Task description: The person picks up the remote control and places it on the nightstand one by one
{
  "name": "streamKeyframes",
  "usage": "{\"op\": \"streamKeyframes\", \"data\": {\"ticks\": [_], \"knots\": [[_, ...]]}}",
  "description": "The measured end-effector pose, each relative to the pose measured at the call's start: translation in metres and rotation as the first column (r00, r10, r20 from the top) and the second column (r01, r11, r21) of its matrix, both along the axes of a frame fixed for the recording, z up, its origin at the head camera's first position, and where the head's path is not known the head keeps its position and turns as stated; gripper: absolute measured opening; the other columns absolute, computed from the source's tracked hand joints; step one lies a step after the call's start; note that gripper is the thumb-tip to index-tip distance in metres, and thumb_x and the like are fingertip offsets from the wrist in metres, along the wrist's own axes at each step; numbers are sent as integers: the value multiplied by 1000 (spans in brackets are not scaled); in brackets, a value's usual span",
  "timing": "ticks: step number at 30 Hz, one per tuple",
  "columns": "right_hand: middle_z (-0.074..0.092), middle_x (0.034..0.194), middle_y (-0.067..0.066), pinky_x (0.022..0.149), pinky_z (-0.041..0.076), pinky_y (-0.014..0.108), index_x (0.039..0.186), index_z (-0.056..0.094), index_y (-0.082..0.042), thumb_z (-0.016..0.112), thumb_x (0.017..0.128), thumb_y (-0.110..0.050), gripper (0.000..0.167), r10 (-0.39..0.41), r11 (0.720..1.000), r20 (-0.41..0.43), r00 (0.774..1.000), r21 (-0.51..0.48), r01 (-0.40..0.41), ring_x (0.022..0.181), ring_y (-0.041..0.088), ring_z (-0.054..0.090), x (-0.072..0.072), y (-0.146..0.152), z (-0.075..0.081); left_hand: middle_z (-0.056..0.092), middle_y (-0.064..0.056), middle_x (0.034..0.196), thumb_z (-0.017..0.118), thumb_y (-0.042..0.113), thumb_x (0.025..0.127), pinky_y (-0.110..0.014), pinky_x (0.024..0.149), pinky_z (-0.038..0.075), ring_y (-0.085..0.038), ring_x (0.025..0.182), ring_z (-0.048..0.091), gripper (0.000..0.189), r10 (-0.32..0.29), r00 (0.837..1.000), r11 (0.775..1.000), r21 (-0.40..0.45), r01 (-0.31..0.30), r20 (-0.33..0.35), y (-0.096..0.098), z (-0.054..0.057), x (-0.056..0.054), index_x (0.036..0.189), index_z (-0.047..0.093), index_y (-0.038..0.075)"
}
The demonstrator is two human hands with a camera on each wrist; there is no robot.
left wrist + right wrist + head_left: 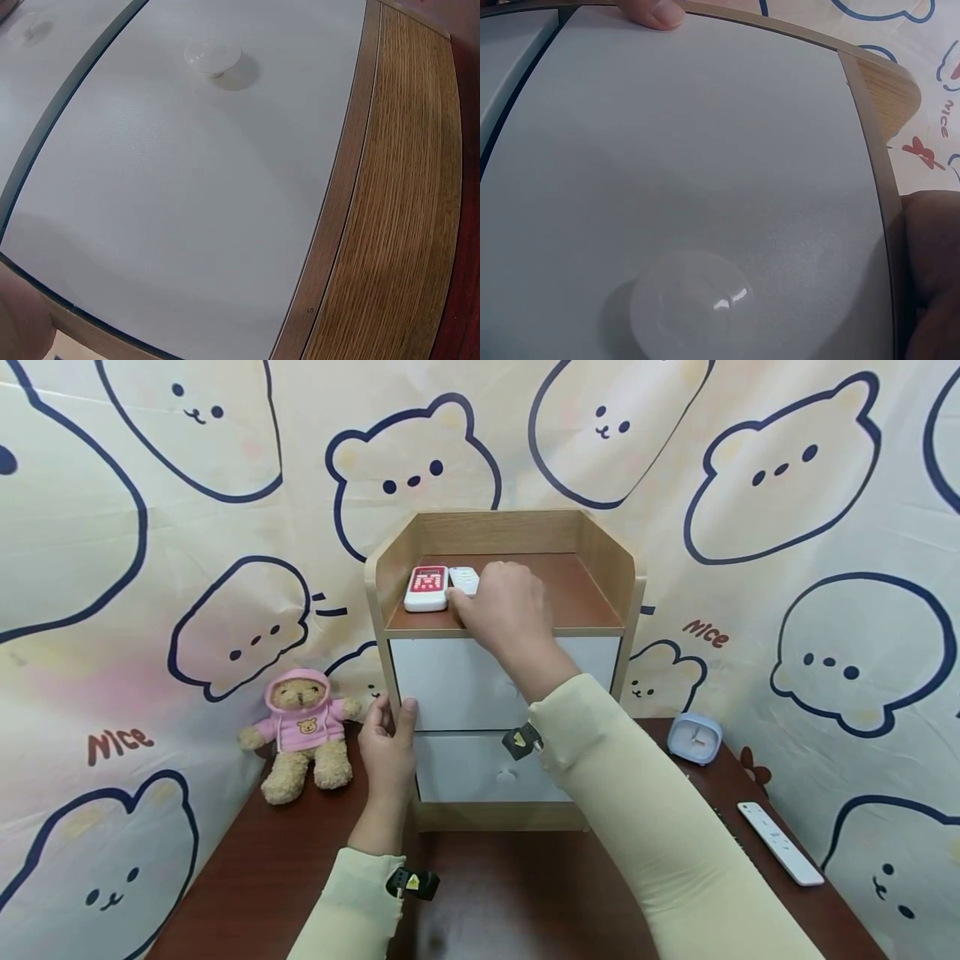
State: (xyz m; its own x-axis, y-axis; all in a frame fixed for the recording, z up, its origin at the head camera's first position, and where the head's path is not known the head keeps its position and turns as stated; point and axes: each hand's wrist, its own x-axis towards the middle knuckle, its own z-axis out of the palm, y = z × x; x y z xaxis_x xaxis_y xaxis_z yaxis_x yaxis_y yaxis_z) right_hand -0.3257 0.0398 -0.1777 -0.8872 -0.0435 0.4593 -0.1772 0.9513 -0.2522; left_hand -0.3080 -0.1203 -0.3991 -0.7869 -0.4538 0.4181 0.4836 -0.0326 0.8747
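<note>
A small wooden cabinet (510, 518) with two white drawers (465, 685) stands in the middle of the head view. My left hand (388, 747) holds its left side edge, the thumb lying on the drawer front and the fingers around the side. Above the cabinet's brown top shelf, my right hand (513, 610) has its fingers curled down around a white remote control (465, 579), which it partly hides. Just left of that remote lies a red and white calculator (428, 588). The right wrist view shows a round white knob (694, 304) on a drawer.
A teddy bear (303, 735) in a pink hoodie sits left of the cabinet on the dark red-brown table (225, 877). To the right are a light blue clock (694, 738) and a long white remote (780, 843). A patterned cloth (600, 543) hangs behind.
</note>
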Motion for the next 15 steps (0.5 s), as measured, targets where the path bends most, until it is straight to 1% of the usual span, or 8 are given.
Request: {"op": "streamKeyframes", "data": {"ticks": [4,8,15], "knots": [[64,86,5,61,45,31,100,75,-9,63,102,-69,61,2,1000,-3,1000,0,-2,80,21,63,1,-1,-1,73,-10,126,74,28,107,-19,94,51,-11,112,63,43,2,1000,1000,-8,-2,13,0,0,1,142,67,5],[65,90,5,62,45,31,108,76,-8,63,101,-71,64,0,1000,3,1000,7,0,81,21,63,1,-1,-1,72,-11,128,74,28,107,-19,95,51,-11,113,63,43,1,1000,1000,-9,-1,13,0,0,2,143,67,6],[64,91,5,62,46,30,112,76,-7,63,101,-71,66,-1,1000,4,1000,19,1,82,21,63,1,-1,-2,73,-8,123,75,23,106,-20,93,51,-11,112,64,40,-2,1000,1000,9,2,-7,1,0,1,140,68,4]]}}
